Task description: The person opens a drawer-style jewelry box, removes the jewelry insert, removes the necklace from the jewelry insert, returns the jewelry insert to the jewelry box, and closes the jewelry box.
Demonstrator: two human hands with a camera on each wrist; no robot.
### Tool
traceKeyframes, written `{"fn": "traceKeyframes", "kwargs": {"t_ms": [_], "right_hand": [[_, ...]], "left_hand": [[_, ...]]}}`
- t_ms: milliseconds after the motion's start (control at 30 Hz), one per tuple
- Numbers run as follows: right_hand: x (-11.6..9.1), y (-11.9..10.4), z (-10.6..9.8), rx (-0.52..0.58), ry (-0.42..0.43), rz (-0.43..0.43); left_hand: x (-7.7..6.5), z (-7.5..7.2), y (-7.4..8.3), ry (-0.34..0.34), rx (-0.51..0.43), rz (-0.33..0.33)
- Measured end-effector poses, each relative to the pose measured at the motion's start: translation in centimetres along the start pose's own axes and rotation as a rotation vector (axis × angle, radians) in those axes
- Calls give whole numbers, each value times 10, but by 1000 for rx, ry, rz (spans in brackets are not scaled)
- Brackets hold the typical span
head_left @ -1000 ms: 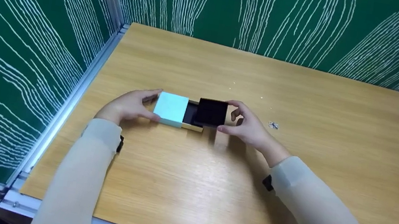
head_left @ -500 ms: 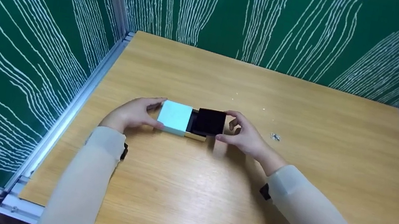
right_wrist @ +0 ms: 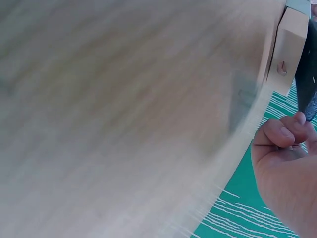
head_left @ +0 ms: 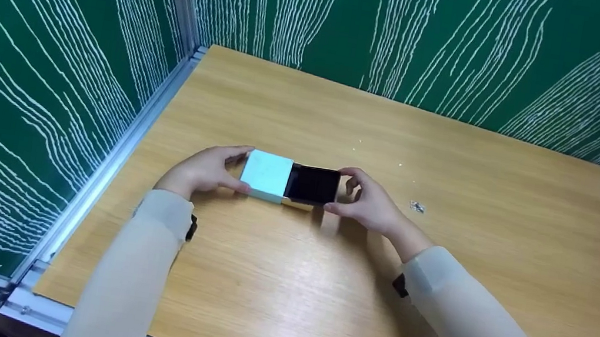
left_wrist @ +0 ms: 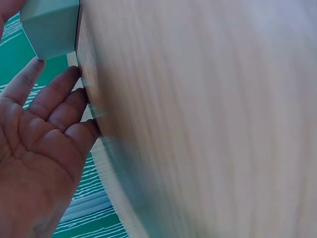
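Observation:
A turquoise box sleeve (head_left: 266,174) sits on the table, its drawer slid partly out to the right. Only a thin gold strip of that drawer (head_left: 297,204) shows in the head view; the right wrist view shows its tan end wall (right_wrist: 286,54) with a small hole. My left hand (head_left: 207,169) grips the sleeve's left end between thumb and fingers. Over the drawer is a black square insert (head_left: 314,185), pinched at its right edge by my right hand (head_left: 369,202). In the right wrist view the insert (right_wrist: 307,74) stands tilted above the drawer, its lower edge apart from the end wall.
To the right of my right hand lies a small clump of shiny bits (head_left: 417,207). Several tiny pale specks (head_left: 400,164) are scattered on the wooden table (head_left: 257,293) farther back. Green walls with white lines enclose its back and sides.
The black insert has moved left toward the sleeve and now covers most of the pulled-out drawer. Both hands keep their hold. The head view has shifted slightly.

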State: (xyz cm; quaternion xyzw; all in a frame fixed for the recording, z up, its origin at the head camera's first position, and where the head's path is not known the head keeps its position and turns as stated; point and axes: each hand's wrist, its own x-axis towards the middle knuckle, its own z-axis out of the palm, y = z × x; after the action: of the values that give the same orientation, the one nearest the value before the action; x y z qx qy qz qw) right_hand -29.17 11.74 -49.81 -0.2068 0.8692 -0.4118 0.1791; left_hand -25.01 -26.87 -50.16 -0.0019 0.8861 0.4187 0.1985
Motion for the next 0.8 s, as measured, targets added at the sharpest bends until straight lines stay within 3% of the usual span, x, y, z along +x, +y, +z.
{"fn": "traceKeyframes", "kwargs": {"t_ms": [200,600,800], "right_hand": [[3,-4,-1,-73,-15,23],[10,-13,-6,-156,-10,24],[11,-20,-8,-202,-17,21]], "left_hand": [[-1,0,-1,6,3,4],[-2,-1,15,20,100,7],[0,0,12,25,71,19]]}}
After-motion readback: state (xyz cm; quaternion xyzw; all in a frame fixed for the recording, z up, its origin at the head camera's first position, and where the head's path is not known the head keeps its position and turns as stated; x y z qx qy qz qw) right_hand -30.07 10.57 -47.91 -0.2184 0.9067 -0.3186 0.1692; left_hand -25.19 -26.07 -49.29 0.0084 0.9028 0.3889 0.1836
